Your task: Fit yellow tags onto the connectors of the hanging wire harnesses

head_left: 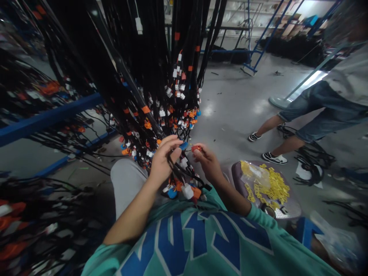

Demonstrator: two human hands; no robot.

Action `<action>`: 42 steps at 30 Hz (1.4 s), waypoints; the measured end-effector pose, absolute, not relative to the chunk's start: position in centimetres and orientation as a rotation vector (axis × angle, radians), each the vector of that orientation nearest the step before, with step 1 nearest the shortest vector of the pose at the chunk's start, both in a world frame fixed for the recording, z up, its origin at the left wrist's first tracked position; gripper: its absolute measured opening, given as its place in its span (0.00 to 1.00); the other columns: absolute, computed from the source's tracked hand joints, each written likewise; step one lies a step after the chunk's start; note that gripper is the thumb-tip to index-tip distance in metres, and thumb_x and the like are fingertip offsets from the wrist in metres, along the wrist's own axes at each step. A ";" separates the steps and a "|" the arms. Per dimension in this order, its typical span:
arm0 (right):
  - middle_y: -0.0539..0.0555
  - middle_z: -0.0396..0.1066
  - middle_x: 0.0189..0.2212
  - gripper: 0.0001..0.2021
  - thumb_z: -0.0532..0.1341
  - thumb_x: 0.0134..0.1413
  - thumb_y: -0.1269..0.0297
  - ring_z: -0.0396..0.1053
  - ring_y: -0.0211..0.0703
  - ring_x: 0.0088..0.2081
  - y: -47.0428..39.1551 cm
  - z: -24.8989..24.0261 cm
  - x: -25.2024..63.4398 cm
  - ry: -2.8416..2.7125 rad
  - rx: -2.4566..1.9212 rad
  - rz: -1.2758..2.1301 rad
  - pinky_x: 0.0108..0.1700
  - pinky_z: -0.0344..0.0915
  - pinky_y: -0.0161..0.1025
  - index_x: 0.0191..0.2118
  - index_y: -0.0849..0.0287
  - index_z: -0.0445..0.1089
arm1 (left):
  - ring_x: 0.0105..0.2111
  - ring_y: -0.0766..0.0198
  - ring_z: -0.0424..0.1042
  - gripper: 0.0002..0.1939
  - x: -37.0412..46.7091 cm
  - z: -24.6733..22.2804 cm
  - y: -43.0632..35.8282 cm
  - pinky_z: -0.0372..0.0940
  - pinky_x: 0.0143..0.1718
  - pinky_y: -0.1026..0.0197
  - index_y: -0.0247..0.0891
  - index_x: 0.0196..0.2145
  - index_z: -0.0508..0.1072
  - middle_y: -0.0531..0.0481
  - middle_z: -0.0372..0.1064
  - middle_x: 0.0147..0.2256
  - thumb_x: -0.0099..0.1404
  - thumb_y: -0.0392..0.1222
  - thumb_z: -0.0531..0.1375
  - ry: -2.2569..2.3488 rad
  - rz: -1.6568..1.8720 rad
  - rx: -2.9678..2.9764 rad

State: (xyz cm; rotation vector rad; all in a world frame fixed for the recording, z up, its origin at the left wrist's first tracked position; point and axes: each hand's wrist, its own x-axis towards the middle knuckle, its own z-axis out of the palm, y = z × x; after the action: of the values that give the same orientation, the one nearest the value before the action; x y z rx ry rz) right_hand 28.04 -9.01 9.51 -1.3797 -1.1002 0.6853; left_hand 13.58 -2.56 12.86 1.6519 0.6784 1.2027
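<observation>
Head cam: red plug (196, 148) in the right hand (209, 164), in front of the hanging cables (149, 69).
Right fingers are pinched shut on it, just beside a blue plug (183, 146) at the left hand's (164, 160) fingertips; left's half curled, can't tell if it's gripping. Yellow clips (277, 186) sit on a stool (238, 180) off to the right.

Both arms reach up from the bottom of the frame. The left forearm (130, 214) slants rightward to the left hand (165, 157), just left of centre, its fingers bent toward the right and thumb below them. The right forearm (232, 193) slants leftward to the right hand (209, 163), right of centre, its grip a pinch of thumb and fingertips. The hands sit near each other, apart.
</observation>
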 end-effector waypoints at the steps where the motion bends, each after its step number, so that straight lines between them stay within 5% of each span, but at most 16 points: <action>1: 0.51 0.69 0.32 0.11 0.55 0.54 0.58 0.67 0.39 0.34 -9.1 9.0 28.2 -1.097 -1.389 0.691 0.36 0.65 0.37 0.39 0.57 0.67 | 0.40 0.61 0.71 0.13 13.6 13.0 -2.3 0.65 0.46 0.57 0.38 0.34 0.76 0.44 0.71 0.43 0.58 0.50 0.61 0.630 1.247 1.460; 5: 0.52 0.71 0.34 0.11 0.57 0.53 0.58 0.68 0.39 0.33 -10.1 7.0 28.3 -1.285 -1.424 0.661 0.36 0.64 0.36 0.39 0.58 0.68 | 0.29 0.65 0.72 0.18 12.9 14.0 -0.7 0.68 0.40 0.58 0.36 0.24 0.74 0.49 0.71 0.26 0.57 0.55 0.60 0.467 1.174 0.752; 10: 0.54 0.74 0.36 0.12 0.56 0.54 0.60 0.70 0.41 0.34 -11.1 5.7 28.0 -1.505 -1.520 0.625 0.37 0.65 0.37 0.42 0.59 0.69 | 0.25 0.62 0.71 0.32 11.6 15.8 0.5 0.69 0.36 0.50 0.33 0.21 0.73 0.46 0.70 0.21 0.62 0.64 0.47 0.515 1.031 0.495; 15: 0.54 0.74 0.34 0.11 0.54 0.56 0.62 0.70 0.42 0.33 -11.1 6.1 27.7 -1.570 -1.538 0.608 0.35 0.66 0.36 0.42 0.59 0.69 | 0.19 0.70 0.66 0.22 10.2 16.8 0.7 0.66 0.28 0.64 0.33 0.22 0.72 0.51 0.66 0.18 0.67 0.49 0.50 0.539 1.278 0.490; 20: 0.55 0.74 0.36 0.11 0.54 0.56 0.63 0.71 0.44 0.36 -11.1 6.0 27.4 -1.597 -1.524 0.616 0.37 0.66 0.38 0.42 0.57 0.69 | 0.17 0.73 0.61 0.25 7.3 17.0 1.2 0.61 0.21 0.70 0.33 0.30 0.72 0.54 0.63 0.18 0.64 0.59 0.50 0.402 1.295 0.410; 26: 0.56 0.73 0.36 0.11 0.56 0.55 0.62 0.70 0.44 0.38 -10.2 5.8 28.1 -1.626 -1.487 0.614 0.37 0.66 0.40 0.41 0.58 0.69 | 0.09 0.75 0.43 0.21 7.5 16.6 -1.5 0.42 0.12 0.70 0.34 0.24 0.70 0.60 0.48 0.08 0.64 0.54 0.52 0.435 0.925 1.022; 32: 0.59 0.65 0.46 0.18 0.57 0.56 0.54 0.66 0.43 0.43 -10.5 11.2 28.8 -1.605 -1.252 0.451 0.39 0.67 0.40 0.50 0.56 0.65 | 0.17 0.71 0.56 0.17 11.0 15.7 -4.4 0.52 0.19 0.66 0.35 0.21 0.68 0.55 0.59 0.15 0.60 0.49 0.55 0.616 0.369 1.669; 37: 0.57 0.69 0.44 0.17 0.57 0.57 0.54 0.66 0.44 0.46 -11.5 14.5 27.2 -1.786 -1.065 0.460 0.47 0.65 0.44 0.50 0.54 0.65 | 0.20 0.68 0.58 0.07 12.4 14.7 -4.6 0.54 0.22 0.65 0.39 0.17 0.65 0.56 0.62 0.18 0.51 0.34 0.57 0.653 0.431 1.840; 42: 0.54 0.71 0.41 0.12 0.58 0.57 0.59 0.68 0.44 0.45 -11.4 13.8 26.8 -1.731 -1.092 0.498 0.47 0.65 0.45 0.47 0.52 0.67 | 0.19 0.68 0.55 0.08 11.8 14.3 -4.1 0.52 0.20 0.64 0.39 0.16 0.66 0.56 0.58 0.16 0.49 0.34 0.60 0.440 0.432 1.743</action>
State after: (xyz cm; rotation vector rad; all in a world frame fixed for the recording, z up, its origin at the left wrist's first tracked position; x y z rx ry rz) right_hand 26.83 -11.43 13.81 -1.0922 -1.7309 0.4983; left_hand 11.83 -4.11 14.27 1.7431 0.4401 0.4317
